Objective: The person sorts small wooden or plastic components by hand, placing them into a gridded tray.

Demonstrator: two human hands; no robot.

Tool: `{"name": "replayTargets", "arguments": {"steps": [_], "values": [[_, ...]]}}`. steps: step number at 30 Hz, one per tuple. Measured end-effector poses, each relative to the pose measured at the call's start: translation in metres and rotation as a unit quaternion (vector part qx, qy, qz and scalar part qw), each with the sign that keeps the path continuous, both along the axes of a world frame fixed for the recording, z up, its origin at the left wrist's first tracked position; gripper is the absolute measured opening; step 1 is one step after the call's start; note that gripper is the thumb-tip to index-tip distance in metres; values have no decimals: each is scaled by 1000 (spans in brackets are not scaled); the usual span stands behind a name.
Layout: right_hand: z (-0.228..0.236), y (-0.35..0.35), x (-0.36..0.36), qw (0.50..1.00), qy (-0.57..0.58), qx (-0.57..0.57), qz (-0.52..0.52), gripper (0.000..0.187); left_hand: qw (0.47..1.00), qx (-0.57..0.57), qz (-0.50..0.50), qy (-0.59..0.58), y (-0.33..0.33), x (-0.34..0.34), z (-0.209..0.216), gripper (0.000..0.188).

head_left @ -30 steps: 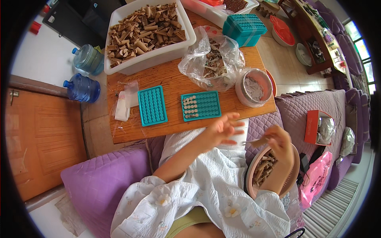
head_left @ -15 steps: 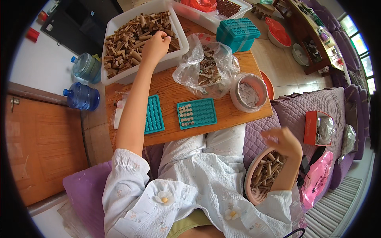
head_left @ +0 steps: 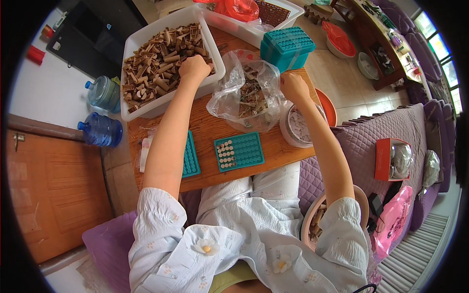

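Observation:
My left hand [head_left: 194, 68] is reached far forward into a white tub [head_left: 131, 46] and is closed in a fist on some of the short brown tubes [head_left: 151, 68] heaped there. My right hand [head_left: 293, 85] has its fingers curled onto the right edge of a crumpled clear plastic bag [head_left: 244, 95] that holds more brown pieces. A teal grid tray [head_left: 239, 151] lies near the front of the wooden table [head_left: 210, 129], with its left columns filled. A second teal tray [head_left: 190, 158] is partly hidden under my left forearm.
A bowl of pale pieces [head_left: 300, 129] and an orange plate [head_left: 328, 105] sit under my right arm. Stacked teal trays [head_left: 286, 46] stand behind the bag. A basket of tubes [head_left: 315, 222] rests on the purple sofa; two water bottles [head_left: 100, 129] stand left.
My right hand has left the basket on the sofa and moved forward to the plastic bag. My left hand stays in the tub, now closed in a fist.

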State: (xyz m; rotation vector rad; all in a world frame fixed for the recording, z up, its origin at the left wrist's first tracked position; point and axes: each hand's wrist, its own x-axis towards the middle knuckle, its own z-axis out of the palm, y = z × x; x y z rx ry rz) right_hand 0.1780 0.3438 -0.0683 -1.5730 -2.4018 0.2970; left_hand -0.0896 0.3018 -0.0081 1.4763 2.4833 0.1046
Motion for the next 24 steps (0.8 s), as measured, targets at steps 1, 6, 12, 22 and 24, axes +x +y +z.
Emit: {"name": "replayTargets", "arguments": {"steps": [1, 6, 12, 22, 24], "values": [[0, 4, 1, 1000, 24, -2, 11, 17, 1000, 0, 1, 0, 0, -2, -2, 40], [21, 3, 17, 983, 183, 0, -24, 21, 989, 140, 30, -31, -4, -13, -15, 38], [75, -27, 33, 857, 456, -240, -13, 20, 784, 470, 119, -387, -29, -22, -16, 21], [98, -39, 77, 855, 339, -384, -83, 20, 509, 347, 34, -787, -153, 74, -7, 12], [89, -31, 91, 730, 473, -493, -20, 20, 455, 317, -2, -832, -173, 84, -13, 16]]}}
